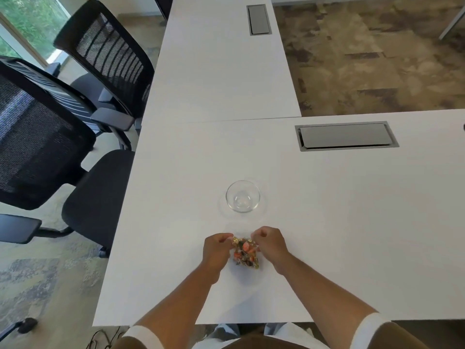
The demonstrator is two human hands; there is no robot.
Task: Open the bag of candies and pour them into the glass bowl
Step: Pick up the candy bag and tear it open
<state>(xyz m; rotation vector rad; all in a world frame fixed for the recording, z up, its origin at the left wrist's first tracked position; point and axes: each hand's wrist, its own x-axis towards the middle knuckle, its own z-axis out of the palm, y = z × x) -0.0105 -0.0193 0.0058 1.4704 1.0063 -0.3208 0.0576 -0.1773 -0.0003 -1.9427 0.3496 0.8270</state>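
A small clear bag of candies (246,253) in orange, gold and dark wrappers lies on the white table (327,222), close to its front edge. My left hand (216,250) pinches the bag's top left corner. My right hand (270,244) pinches the top right corner. Both sets of fingers are closed on the plastic. Whether the bag's top is open or sealed cannot be told. A little beyond the bag stands a small glass bowl (242,196), upright with nothing in it, roughly a hand's length from my fingers.
A grey cable hatch (346,135) is set into the table at the right. A second white table with another hatch (259,19) adjoins at the back. Two black mesh office chairs (75,137) stand along the left edge.
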